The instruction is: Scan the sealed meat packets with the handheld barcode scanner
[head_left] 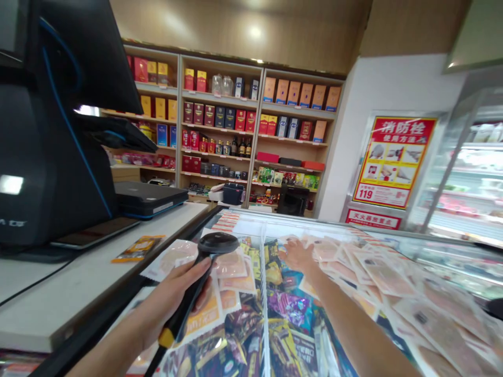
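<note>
My left hand [184, 285] is wrapped around the handle of a black barcode scanner [218, 243], its cable trailing down past a yellow collar. Under the scanner lie clear flat packets [231, 269] with pale contents and orange-white print. Farther forward, my right hand [296, 254] reaches over the chest freezer, fingers apart, at the edge of a heap of pale flat packets [377, 272]. Its fingertips touch or hover just above the packs; which of the two is unclear. Below that hand sit colourful snack wrappers [288, 306], seen beside a white divider [264, 293].
On the left, a white counter [173, 220] carries a black checkout terminal [51, 157], a dark flat box [149, 196], a phone [96, 233] and an orange packet [137, 248]. Shelves of boxed bottles [220, 118] line the back. A red fire-hydrant notice [395, 159] hangs right.
</note>
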A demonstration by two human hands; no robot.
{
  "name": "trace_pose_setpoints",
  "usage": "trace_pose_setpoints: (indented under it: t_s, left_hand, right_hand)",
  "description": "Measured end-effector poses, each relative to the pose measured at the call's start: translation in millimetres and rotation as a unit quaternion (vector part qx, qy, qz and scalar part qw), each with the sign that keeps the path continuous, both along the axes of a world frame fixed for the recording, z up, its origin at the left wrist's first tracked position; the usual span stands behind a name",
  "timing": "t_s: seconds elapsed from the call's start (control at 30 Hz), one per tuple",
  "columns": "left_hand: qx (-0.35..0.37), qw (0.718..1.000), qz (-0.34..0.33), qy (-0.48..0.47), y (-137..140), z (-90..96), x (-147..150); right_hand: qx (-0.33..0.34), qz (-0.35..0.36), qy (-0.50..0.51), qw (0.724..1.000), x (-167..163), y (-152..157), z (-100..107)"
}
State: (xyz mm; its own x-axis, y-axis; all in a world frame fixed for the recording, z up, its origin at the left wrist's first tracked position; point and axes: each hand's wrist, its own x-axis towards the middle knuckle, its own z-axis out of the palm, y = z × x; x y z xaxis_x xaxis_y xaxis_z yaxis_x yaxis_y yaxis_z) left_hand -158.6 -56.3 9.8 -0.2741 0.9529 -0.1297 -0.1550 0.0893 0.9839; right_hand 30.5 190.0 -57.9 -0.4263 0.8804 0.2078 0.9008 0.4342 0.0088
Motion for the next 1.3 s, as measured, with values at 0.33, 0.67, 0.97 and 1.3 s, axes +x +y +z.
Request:
trace_pose_setpoints:
  t_s: [0.33,0.67,0.97,1.3]
  left_hand:
    - [0.046,0.997,-0.047,0.027,-9.9,10.3,38.9]
    - [0.072,0.997,-0.007,0.017,-12.9,-0.3,35.1]
    - [0.064,0.998,-0.004,0.006,-5.5,-10.2,32.1]
    - [0.049,0.999,-0.006,0.017,-11.6,-6.7,27.2]
  right_hand:
    - [-0.015,0.078,-0.019,0.997,77.6,-73.8,1.5]
    - [-0.024,0.107,-0.042,0.993,103.3,-124.1,22.2]
    - [0.113,0.073,-0.054,0.989,59.1,-102.7,7.7]
    - [-0.055,0.104,0.044,0.992,33.5,-77.7,15.0]
